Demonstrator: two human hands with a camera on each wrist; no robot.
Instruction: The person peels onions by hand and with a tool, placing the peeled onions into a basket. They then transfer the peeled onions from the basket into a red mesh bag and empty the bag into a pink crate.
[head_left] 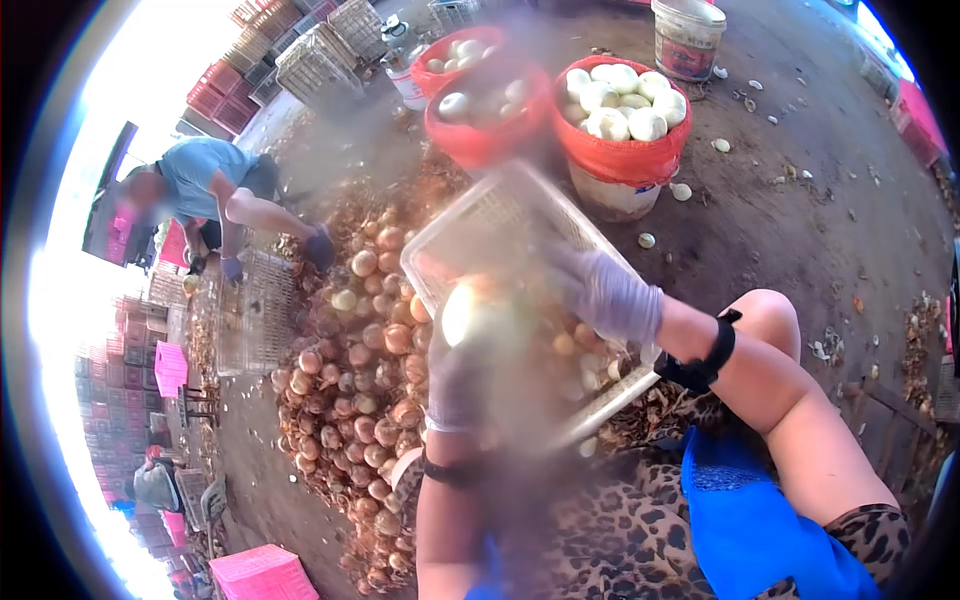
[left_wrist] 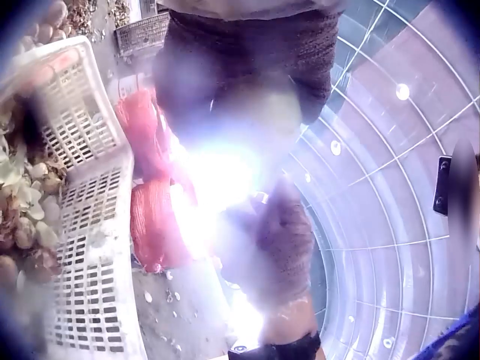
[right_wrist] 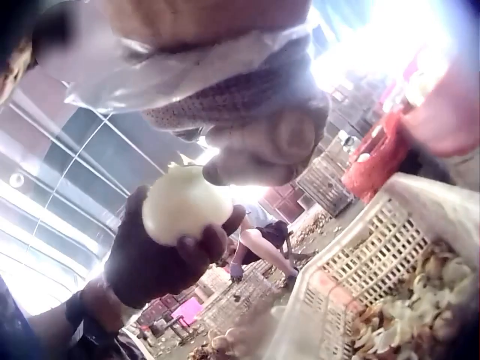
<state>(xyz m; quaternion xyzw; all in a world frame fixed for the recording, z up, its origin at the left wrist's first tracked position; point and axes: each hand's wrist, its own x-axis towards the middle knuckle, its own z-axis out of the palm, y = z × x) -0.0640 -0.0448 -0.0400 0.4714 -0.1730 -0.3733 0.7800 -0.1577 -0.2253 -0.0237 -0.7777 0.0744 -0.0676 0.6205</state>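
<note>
A peeled white onion (right_wrist: 186, 204) rests in my gloved left hand (right_wrist: 154, 259), whose fingers curl round it from below in the right wrist view. My gloved right hand (right_wrist: 262, 142) is close over the onion's top, fingers bent. A small bright glint shows by its fingertips in the left wrist view; I cannot tell what it holds. In the head view the right hand (head_left: 612, 292) is blurred, and glare covers the onion (head_left: 460, 315) above the left hand (head_left: 458, 385). Under both hands stands a white plastic crate (left_wrist: 94, 247) with onion skins (right_wrist: 412, 307) inside.
A heap of unpeeled onions (head_left: 365, 400) spreads left of the crate. Ahead stand red-lined buckets (head_left: 625, 160) of peeled onions and a white pail (head_left: 688, 45). Another person (head_left: 215, 185) bends by a crate (head_left: 255, 315) at left. A pink crate (head_left: 262, 575) sits at lower left.
</note>
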